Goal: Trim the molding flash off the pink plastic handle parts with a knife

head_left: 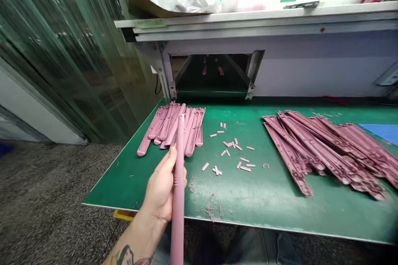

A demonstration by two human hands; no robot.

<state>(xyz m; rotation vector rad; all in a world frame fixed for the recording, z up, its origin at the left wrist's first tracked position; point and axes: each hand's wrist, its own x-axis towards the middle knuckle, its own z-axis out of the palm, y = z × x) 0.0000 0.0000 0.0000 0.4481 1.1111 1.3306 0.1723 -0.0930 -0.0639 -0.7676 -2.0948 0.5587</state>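
Observation:
My left hand (163, 184) is closed around a long, slim pink plastic part (178, 207), held up over the near left edge of the bench. Its smooth outer face is turned toward me, and its lower end runs out of the picture. Just beyond the hand lies a pile of shorter pink plastic pieces (164, 126), some with raised lettering. Further right rests a heap of long pink plastic parts (329, 149), several showing their ribbed inner sides. My right hand is out of the picture.
Small pink offcuts (236, 147) and curled shavings (209, 211) are scattered on the green bench top (258, 203). Behind it, a conveyor belt (214, 76) with a few pink pieces runs through an opening. A shelf (248, 25) spans the back; clear strip curtains (77, 49) hang left.

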